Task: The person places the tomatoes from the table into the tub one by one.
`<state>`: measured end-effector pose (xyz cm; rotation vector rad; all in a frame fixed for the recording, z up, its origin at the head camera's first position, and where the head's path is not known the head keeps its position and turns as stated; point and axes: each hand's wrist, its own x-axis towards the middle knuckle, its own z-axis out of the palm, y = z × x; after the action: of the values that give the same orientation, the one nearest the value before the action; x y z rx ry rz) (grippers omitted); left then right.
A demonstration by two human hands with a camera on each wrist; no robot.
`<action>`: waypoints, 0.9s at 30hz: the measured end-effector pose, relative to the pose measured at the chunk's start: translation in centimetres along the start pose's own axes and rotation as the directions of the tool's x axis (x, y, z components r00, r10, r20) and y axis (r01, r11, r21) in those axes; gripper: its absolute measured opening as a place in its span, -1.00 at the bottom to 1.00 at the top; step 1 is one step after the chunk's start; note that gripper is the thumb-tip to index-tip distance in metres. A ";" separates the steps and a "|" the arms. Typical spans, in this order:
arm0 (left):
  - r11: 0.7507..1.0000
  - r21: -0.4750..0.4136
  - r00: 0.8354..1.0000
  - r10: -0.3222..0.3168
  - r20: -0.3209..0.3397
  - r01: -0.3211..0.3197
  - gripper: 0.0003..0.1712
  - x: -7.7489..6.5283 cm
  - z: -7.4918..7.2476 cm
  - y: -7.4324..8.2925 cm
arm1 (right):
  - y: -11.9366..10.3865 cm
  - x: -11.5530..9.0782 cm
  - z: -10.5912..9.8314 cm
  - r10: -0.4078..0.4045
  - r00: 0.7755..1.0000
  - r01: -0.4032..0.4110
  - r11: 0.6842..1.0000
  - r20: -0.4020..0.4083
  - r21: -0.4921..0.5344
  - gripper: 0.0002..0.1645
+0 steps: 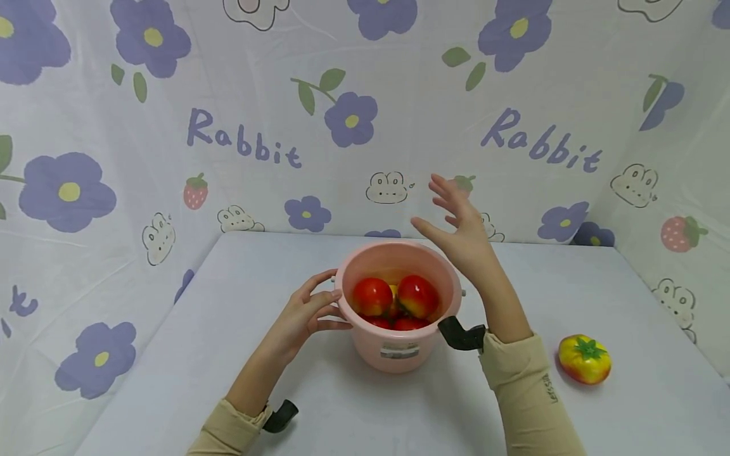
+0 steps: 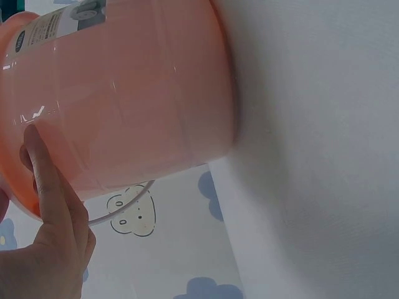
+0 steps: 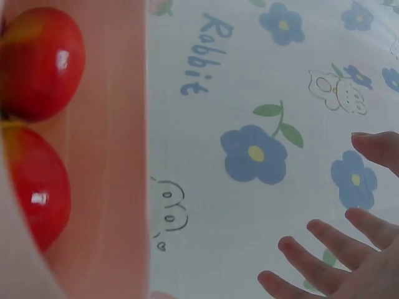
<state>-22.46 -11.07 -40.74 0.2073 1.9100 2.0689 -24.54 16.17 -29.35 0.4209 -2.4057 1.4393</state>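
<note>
A pink plastic bucket (image 1: 399,354) stands upright on the table with several glossy red toy fruits (image 1: 419,296) inside, some tinged yellow. At its left side, my left hand (image 1: 302,310) holds the rim, thumb at the edge and fingers along the outer wall. The left wrist view shows those fingers (image 2: 53,199) lying just under the rim. My right hand (image 1: 464,237) is raised above the bucket's right back edge, fingers spread and holding nothing. In the right wrist view two red fruits (image 3: 43,65) show inside the bucket.
A yellow-and-red toy fruit with a green leafy top (image 1: 584,359) lies on the white table (image 1: 644,405), right of my right forearm. Behind the table hangs a white cloth (image 1: 422,95) printed with flowers and rabbits. A thin bucket handle (image 2: 128,205) shows beyond the bucket.
</note>
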 end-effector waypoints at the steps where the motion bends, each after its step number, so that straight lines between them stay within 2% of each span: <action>1: 1.000 0.002 1.000 0.002 -0.001 -0.002 -0.39 0.0 0.0 0.0 | 0.1 -0.1 -0.1 0.002 1.000 -0.002 1.000 -0.003 -0.001 -0.11; 12: 1.000 0.003 1.000 -0.001 0.000 0.001 -0.39 0.0 -0.1 0.1 | 1.3 -0.9 -1.5 0.020 0.999 -0.022 0.999 -0.038 -0.028 -0.10; 18: 1.000 0.000 1.000 -0.001 0.002 0.001 -0.40 0.0 -0.1 0.1 | 2.8 -1.8 -2.2 0.029 0.999 -0.031 0.999 -0.046 -0.041 -0.10; 27: 1.000 -0.007 1.000 0.006 0.008 -0.006 -0.39 0.0 -0.2 0.0 | 5.3 -3.9 -3.5 0.090 0.993 -0.095 0.993 -0.075 -0.071 -0.06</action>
<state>-22.54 -11.20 -40.76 0.2192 1.9000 2.0750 -22.73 22.08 -33.61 0.2385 -2.4410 1.3729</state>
